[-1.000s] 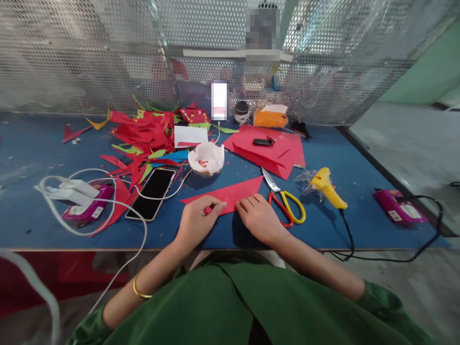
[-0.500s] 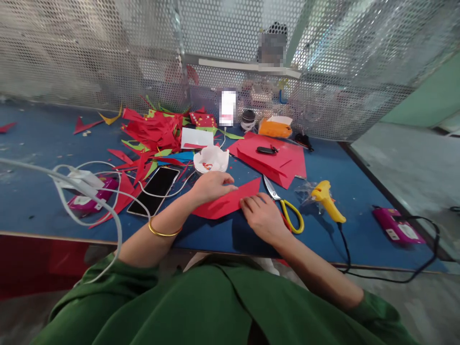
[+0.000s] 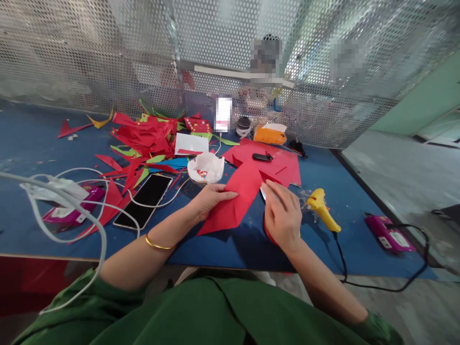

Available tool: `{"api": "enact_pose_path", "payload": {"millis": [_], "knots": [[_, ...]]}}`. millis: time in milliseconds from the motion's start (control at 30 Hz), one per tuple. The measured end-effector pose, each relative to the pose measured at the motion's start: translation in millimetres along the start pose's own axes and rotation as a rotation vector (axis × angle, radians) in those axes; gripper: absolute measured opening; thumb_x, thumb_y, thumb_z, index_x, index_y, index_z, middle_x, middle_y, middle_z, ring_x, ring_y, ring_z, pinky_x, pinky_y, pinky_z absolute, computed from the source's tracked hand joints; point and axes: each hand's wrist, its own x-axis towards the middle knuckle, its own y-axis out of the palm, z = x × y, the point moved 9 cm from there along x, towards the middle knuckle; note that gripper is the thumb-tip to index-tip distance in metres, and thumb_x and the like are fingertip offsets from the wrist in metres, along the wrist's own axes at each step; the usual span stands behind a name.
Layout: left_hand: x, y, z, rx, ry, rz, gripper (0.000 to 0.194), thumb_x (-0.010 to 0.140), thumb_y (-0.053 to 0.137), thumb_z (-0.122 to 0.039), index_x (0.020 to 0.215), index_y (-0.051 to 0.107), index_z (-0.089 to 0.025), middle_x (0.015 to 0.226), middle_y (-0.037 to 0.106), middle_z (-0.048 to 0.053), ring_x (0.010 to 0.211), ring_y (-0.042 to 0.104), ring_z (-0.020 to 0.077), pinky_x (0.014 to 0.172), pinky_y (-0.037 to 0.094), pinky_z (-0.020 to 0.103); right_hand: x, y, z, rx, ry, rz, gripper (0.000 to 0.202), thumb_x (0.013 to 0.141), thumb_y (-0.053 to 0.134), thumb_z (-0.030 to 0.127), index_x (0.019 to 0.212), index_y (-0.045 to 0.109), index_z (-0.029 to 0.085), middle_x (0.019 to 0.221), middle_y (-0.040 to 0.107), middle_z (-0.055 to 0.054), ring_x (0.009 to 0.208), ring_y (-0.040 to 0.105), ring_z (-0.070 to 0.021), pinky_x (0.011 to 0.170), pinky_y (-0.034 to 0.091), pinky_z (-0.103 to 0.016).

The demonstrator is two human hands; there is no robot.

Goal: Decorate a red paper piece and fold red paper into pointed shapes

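My left hand (image 3: 210, 201) pinches a folded sheet of red paper (image 3: 244, 191) between thumb and fingers. Raised at a slant over the table, the sheet shows a crease near its lower part. Close to its right edge is my right hand (image 3: 283, 213), fingers stretched and slightly bent. Its thumb is mostly hidden, and whether the fingertips touch the paper I cannot tell. Beneath that hand lie scissors (image 3: 269, 231), largely covered, with bits of blade and handle showing.
Behind the paper are red sheets (image 3: 293, 167) with a black object (image 3: 262, 156) on them, and a white bowl (image 3: 215, 167). Left: a phone (image 3: 145, 201), white cables and a scrap pile (image 3: 143, 134). Right: a yellow glue gun (image 3: 323, 208) and a purple pack (image 3: 390, 232). Mesh panels stand behind.
The red paper has been lifted and turned, and more of its face shows. My right hand has shifted right to the paper's edge, over the scissors. The view has moved slightly.
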Motion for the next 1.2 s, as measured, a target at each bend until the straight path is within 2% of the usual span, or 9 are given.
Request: {"api": "enact_pose_path", "payload": {"millis": [133,200,267,400,600,867,967,1100,1200], "knots": [[0,-6.4,-6,-0.082,0.093,-0.091,0.038,0.052,0.093,-0.038,0.082,0.078,-0.018,0.081,0.079,0.003,0.071,0.072,0.0174,0.074,0.056,0.029,-17,41,-45,0.584,0.681,0.130,0.038,0.089,0.063,0.039,0.122,0.063,0.019,0.104,0.077,-0.011,0.094,0.073,-0.0247,0.080,0.058,-0.039],[-1,-6.2,-7,-0.088,0.110,-0.102,0.037,0.052,0.093,-0.036,0.080,0.078,-0.017,0.080,0.079,0.004,0.070,0.071,0.0174,0.072,0.056,0.029,-24,66,-45,0.798,0.858,0.249,0.039,0.081,0.069,0.044,0.111,0.065,0.019,0.091,0.077,-0.007,0.083,0.073,-0.0232,0.072,0.057,-0.036],[-2,-5.2,-6,-0.081,0.112,-0.101,0.037,0.052,0.094,-0.035,0.080,0.079,-0.015,0.080,0.079,0.005,0.068,0.071,0.0175,0.071,0.055,0.029,-25,78,-42,0.853,0.907,0.307,0.033,0.078,0.072,0.042,0.102,0.068,0.020,0.081,0.075,-0.003,0.076,0.070,-0.0202,0.070,0.054,-0.033],[-1,-1.9,-3,-0.094,0.093,-0.061,0.039,0.053,0.094,-0.033,0.085,0.080,-0.015,0.081,0.080,0.006,0.070,0.071,0.0175,0.075,0.055,0.029,-26,79,-42,0.781,0.906,0.288,0.019,0.080,0.070,0.037,0.089,0.068,0.020,0.071,0.068,0.002,0.067,0.061,-0.0154,0.070,0.049,-0.030],[1,-1.8,4,-0.095,0.047,-0.056,0.033,0.057,0.090,-0.030,0.084,0.079,-0.015,0.077,0.079,0.007,0.071,0.072,0.0180,0.076,0.055,0.030,-24,69,-36,0.606,0.815,0.312,0.020,0.084,0.064,0.040,0.079,0.062,0.021,0.064,0.064,0.003,0.063,0.058,-0.0156,0.065,0.045,-0.028],[0,-4.6,-6,0.030,0.182,-0.098,0.020,0.071,0.080,-0.027,0.086,0.079,-0.015,0.081,0.079,0.007,0.076,0.072,0.0199,0.079,0.057,0.034,-30,77,-39,0.704,0.817,0.334,0.027,0.087,0.063,0.044,0.099,0.066,0.020,0.081,0.075,-0.005,0.070,0.071,-0.0229,0.071,0.057,-0.037],[1,-9.6,-12,0.090,0.260,-0.149,0.022,0.072,0.077,-0.030,0.088,0.078,-0.015,0.084,0.079,0.007,0.076,0.072,0.0200,0.076,0.057,0.034,-29,69,-40,0.632,0.771,0.273,0.028,0.088,0.063,0.043,0.103,0.066,0.019,0.077,0.074,-0.005,0.068,0.071,-0.0229,0.066,0.058,-0.036],[4,-17.8,-22,0.203,0.358,-0.242,0.026,0.076,0.074,-0.036,0.090,0.076,-0.015,0.086,0.078,0.005,0.076,0.070,0.0197,0.072,0.055,0.032,-7,25,-7,0.334,0.396,0.023,0.011,0.095,0.057,0.028,0.100,0.064,0.021,0.079,0.071,-0.006,0.069,0.068,-0.0214,0.063,0.055,-0.034],[7,-14.5,-31,0.351,0.411,-0.283,0.022,0.076,0.073,-0.036,0.081,0.075,-0.015,0.079,0.076,0.003,0.074,0.067,0.0196,0.069,0.051,0.029,9,16,55,0.382,0.095,0.079,0.014,0.094,0.057,0.020,0.104,0.067,0.025,0.087,0.074,-0.004,0.079,0.069,-0.0211,0.073,0.056,-0.035]]}}
